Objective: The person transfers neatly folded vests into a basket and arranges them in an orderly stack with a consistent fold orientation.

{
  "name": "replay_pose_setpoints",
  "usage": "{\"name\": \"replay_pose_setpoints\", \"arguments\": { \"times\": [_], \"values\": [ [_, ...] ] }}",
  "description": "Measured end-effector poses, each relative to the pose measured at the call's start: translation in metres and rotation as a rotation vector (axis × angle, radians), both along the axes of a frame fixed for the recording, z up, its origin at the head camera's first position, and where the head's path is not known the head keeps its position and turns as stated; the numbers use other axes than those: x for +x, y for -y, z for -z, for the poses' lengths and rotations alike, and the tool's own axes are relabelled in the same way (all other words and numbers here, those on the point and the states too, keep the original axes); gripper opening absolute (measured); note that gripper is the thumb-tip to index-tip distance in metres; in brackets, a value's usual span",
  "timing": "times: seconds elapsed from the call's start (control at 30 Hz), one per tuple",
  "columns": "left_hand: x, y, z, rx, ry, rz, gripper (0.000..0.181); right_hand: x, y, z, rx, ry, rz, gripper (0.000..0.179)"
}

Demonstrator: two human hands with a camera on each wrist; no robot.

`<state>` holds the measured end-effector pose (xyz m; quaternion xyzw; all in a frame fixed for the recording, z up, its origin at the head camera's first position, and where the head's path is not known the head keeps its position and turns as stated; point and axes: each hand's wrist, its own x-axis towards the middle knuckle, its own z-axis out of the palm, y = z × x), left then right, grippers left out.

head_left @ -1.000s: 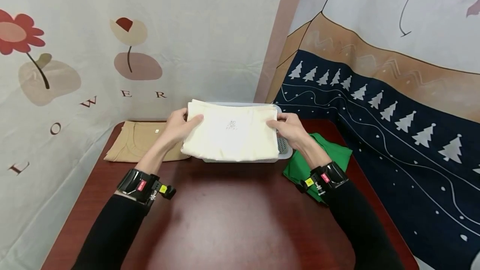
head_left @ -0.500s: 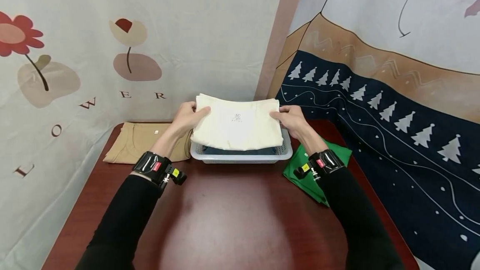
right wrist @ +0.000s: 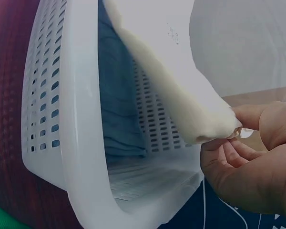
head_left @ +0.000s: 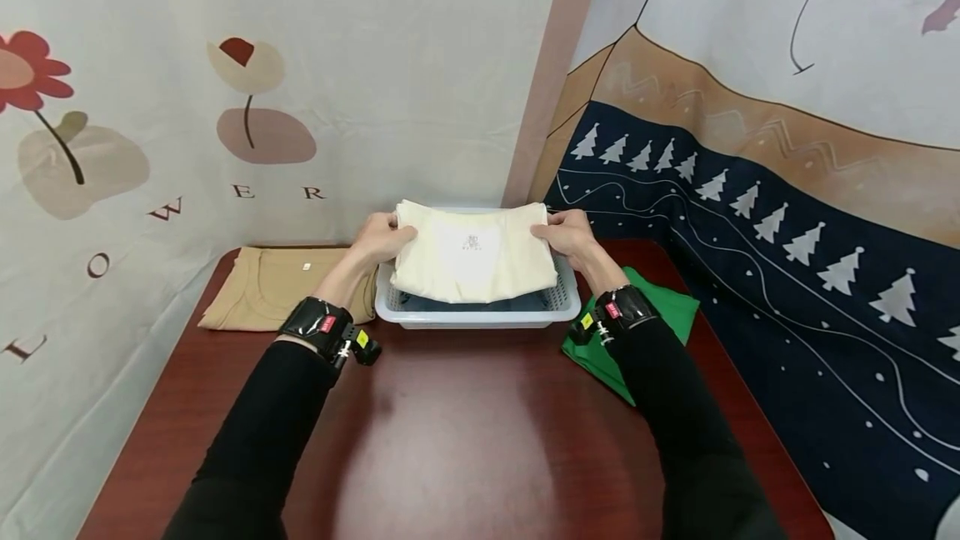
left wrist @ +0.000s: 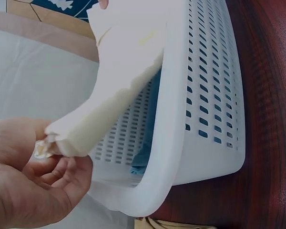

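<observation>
A folded cream T-shirt (head_left: 472,261) with small dark print hangs over the white plastic basket (head_left: 480,319). My left hand (head_left: 379,237) pinches its left end, thumb on top. At the opposite end, my right hand (head_left: 570,236) grips it the same way. In the right wrist view, a folded blue cloth (right wrist: 119,90) lies inside the perforated basket, below the shirt. The left wrist view shows the shirt's thick folded edge sagging between the hands, close over the basket's rim (left wrist: 169,119).
On the reddish-brown table (head_left: 442,423), a folded tan shirt (head_left: 281,286) lies left of the basket. A folded green garment (head_left: 660,307) lies to the right, partly under my right forearm. A printed curtain (head_left: 390,65) hangs right behind the basket.
Both hands have carried the cream T-shirt back from the basket's front edge, first rising, then lowering slightly. The basket's front rim and the blue cloth have come into sight.
</observation>
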<state>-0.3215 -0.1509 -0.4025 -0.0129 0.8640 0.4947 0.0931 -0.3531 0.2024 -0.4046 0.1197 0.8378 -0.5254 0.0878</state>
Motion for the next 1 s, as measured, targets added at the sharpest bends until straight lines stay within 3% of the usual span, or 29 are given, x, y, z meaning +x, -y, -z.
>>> {"name": "replay_pose_setpoints", "arguments": {
  "times": [0.2, 0.3, 0.33, 0.43, 0.5, 0.53, 0.57, 0.63, 0.67, 0.77, 0.83, 0.93, 1.0],
  "values": [
    [0.000, -0.007, 0.001, -0.083, 0.003, 0.040, 0.027, -0.005, 0.002, 0.007, 0.100, 0.020, -0.015, 0.046],
    [-0.010, -0.009, 0.010, -0.119, 0.004, 0.047, 0.030, -0.005, 0.003, 0.010, 0.148, 0.011, -0.046, 0.036],
    [-0.024, -0.003, 0.027, -0.107, -0.024, 0.062, 0.031, -0.004, 0.004, 0.011, 0.171, 0.000, -0.058, 0.033],
    [-0.054, 0.000, 0.056, -0.217, -0.047, 0.083, 0.030, -0.002, 0.005, 0.013, 0.261, -0.060, -0.105, 0.021],
    [-0.078, 0.002, 0.083, -0.321, -0.122, 0.086, 0.029, -0.001, 0.008, 0.014, 0.342, -0.097, -0.145, 0.021],
    [-0.084, 0.002, 0.091, -0.364, -0.158, 0.086, 0.029, -0.001, 0.009, 0.015, 0.378, -0.111, -0.163, 0.026],
    [-0.077, -0.005, 0.081, -0.421, -0.135, 0.078, 0.027, -0.002, 0.011, 0.016, 0.411, -0.118, -0.180, 0.033],
    [-0.070, -0.010, 0.076, -0.450, -0.149, 0.077, 0.028, -0.004, 0.014, 0.018, 0.466, -0.114, -0.204, 0.043],
    [-0.060, -0.014, 0.068, -0.469, -0.167, 0.080, 0.026, -0.005, 0.015, 0.018, 0.484, -0.105, -0.214, 0.045],
    [-0.025, -0.027, 0.034, -0.489, -0.113, 0.099, 0.026, -0.007, 0.019, 0.021, 0.521, -0.081, -0.217, 0.047],
    [-0.009, -0.033, 0.025, -0.522, -0.133, 0.112, 0.025, -0.006, 0.021, 0.022, 0.532, -0.069, -0.216, 0.042],
    [0.001, -0.038, 0.024, -0.542, -0.146, 0.131, 0.021, -0.001, 0.024, 0.023, 0.558, -0.068, -0.240, 0.020],
    [-0.008, -0.038, 0.038, -0.546, -0.151, 0.149, 0.016, 0.002, 0.027, 0.025, 0.584, -0.069, -0.261, 0.004]
  ]
}}
